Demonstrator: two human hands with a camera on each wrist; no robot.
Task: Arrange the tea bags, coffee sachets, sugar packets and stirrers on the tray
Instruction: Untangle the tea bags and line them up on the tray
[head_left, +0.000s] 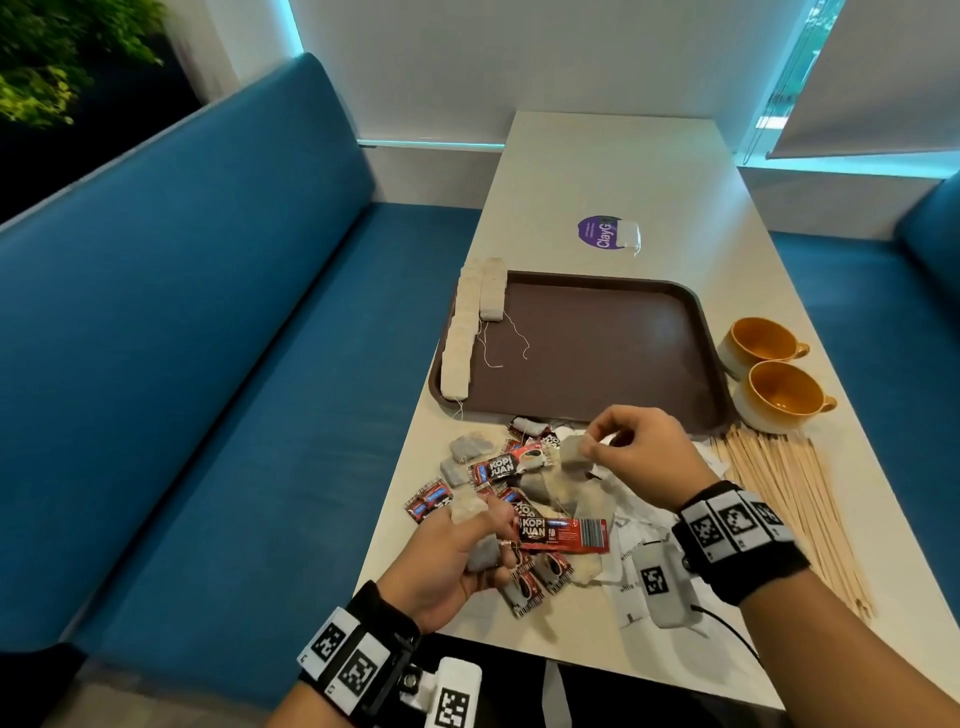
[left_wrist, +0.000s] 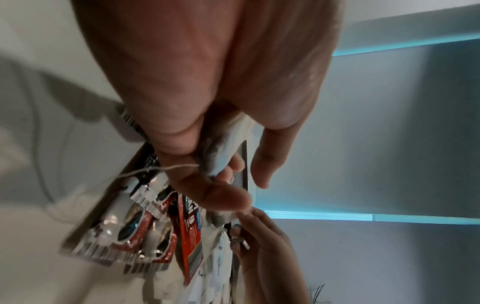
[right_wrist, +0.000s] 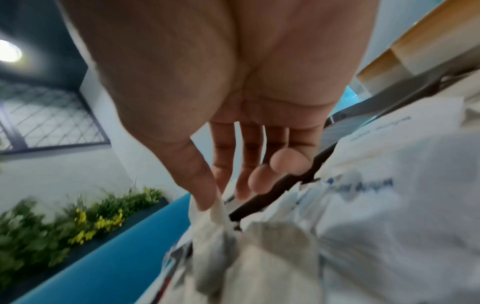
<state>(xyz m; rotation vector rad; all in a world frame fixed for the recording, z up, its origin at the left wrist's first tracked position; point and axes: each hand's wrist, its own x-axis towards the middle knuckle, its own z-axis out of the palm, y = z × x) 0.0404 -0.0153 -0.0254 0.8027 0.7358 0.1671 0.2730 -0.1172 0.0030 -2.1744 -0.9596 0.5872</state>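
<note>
— Nearest, at the table's (head_left: 613, 156) near edge?
— The left hand (head_left: 457, 558), fingers curled round a grey tea bag (head_left: 483, 558) (string trailing), above the coffee sachets (head_left: 563, 535).
— And the right hand (head_left: 641, 452)?
— Thumb and forefinger pinch a tea bag's corner (head_left: 574, 452) over the pile.
— The tray (head_left: 597, 343)?
— Mid-table; a row of tea bags (head_left: 462, 332) lines its left edge. Stirrers (head_left: 795, 499) lie along the table's right edge.

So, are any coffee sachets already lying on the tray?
No, the tray holds only tea bags along its left edge; the coffee sachets lie on the table.
</note>
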